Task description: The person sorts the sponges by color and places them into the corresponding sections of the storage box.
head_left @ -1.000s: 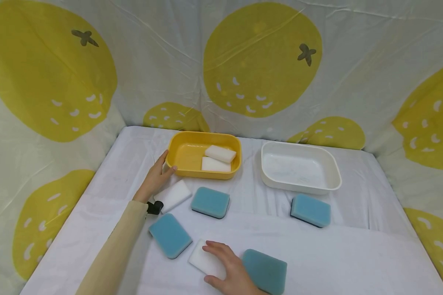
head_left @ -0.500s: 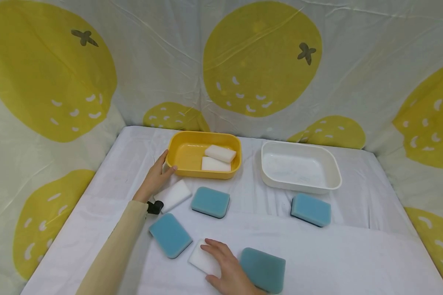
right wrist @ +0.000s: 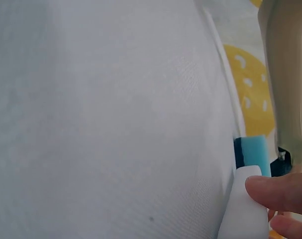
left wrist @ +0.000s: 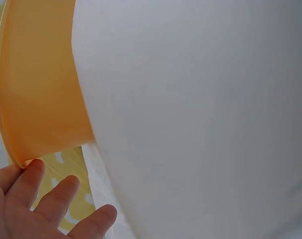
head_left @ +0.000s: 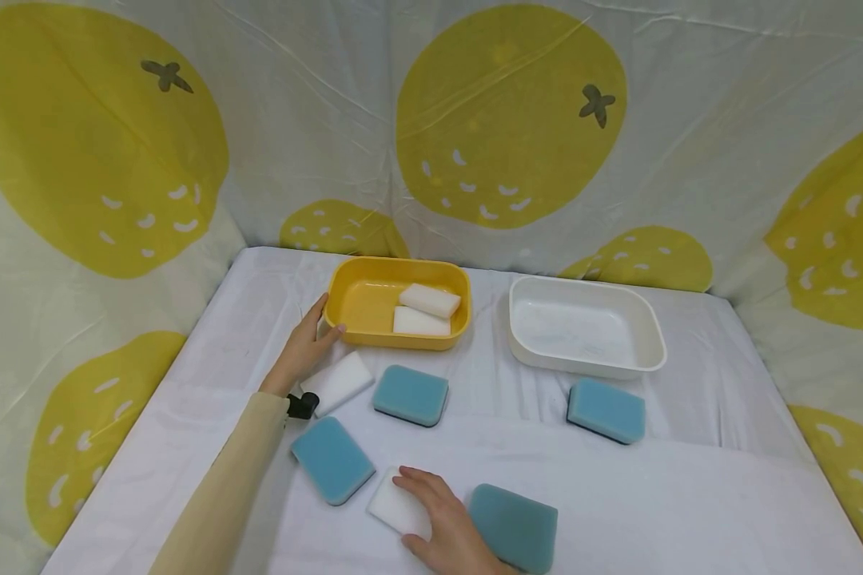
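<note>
In the head view, my left hand [head_left: 304, 345] holds the near-left corner of a yellow plastic tub [head_left: 395, 340], thumb and index finger on its rim. The left wrist view shows the other fingers spread away from the tub wall [left wrist: 46, 84]. Two white sponges [head_left: 429, 300] lie in the tub's right half. My right hand [head_left: 447, 523] grips a third white sponge [head_left: 395, 505], which lies on the cloth, thumb and fingers at opposite edges. In the right wrist view a fingertip presses this white sponge [right wrist: 245, 204]. Its underside is hidden.
A white tub [head_left: 582, 363] stands at the back right. Blue sponges with dark backing lie about: one left [head_left: 333, 461], one mid-table [head_left: 411, 394], one right [head_left: 606, 410], and one beside my right hand [head_left: 515, 527]. Another white sponge [head_left: 340, 382] lies near my left wrist.
My right hand has shifted very slightly over the white sponge, and the blue sponge beside it has moved slightly left. The left hand and the tubs have stayed in place.
</note>
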`<action>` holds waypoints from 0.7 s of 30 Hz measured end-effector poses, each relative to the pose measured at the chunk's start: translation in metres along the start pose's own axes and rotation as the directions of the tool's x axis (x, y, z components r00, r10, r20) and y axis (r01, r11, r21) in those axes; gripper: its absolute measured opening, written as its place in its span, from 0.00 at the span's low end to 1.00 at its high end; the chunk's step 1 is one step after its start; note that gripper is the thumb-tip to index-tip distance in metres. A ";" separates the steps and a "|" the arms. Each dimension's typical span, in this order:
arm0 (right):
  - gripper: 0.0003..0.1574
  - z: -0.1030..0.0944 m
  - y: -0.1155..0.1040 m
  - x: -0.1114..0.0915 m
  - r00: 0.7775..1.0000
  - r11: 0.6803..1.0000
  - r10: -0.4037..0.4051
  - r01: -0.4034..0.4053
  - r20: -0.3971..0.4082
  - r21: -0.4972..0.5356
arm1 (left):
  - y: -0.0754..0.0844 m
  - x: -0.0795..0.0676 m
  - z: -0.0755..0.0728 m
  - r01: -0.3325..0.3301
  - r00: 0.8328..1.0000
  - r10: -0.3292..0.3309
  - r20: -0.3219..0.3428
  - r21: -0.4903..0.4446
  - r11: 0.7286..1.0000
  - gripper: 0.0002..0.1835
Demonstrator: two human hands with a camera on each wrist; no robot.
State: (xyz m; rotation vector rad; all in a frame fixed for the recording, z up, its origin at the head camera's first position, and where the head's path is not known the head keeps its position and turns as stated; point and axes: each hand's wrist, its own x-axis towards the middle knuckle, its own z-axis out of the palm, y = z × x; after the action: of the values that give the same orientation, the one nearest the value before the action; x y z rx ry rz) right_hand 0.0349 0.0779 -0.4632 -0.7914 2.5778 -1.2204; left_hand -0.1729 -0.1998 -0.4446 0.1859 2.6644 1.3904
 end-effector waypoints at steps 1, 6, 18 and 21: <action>0.42 0.000 0.000 0.000 1.000 1.000 -0.003 0.003 0.000 -0.002 | 0.000 0.000 0.000 0.000 1.000 0.000 0.001 0.001 1.000 0.42; 0.41 -0.002 0.000 0.001 1.000 1.000 0.005 -0.005 0.008 0.018 | 0.001 -0.001 0.000 0.009 1.000 -0.009 0.003 -0.005 1.000 0.42; 0.44 -0.018 -0.001 0.010 0.979 0.990 -0.131 0.138 -0.154 0.040 | 0.001 -0.002 0.000 0.000 1.000 0.000 -0.013 -0.014 1.000 0.42; 0.45 -0.026 -0.003 0.014 0.975 0.989 -0.133 0.141 -0.180 0.033 | 0.001 -0.002 -0.001 0.001 1.000 -0.001 -0.010 -0.013 1.000 0.42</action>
State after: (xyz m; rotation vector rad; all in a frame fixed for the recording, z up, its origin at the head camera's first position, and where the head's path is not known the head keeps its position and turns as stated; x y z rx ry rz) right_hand 0.0143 0.0855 -0.4431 -0.9031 2.6602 -1.4463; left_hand -0.1713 -0.1998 -0.4432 0.1768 2.6617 1.4121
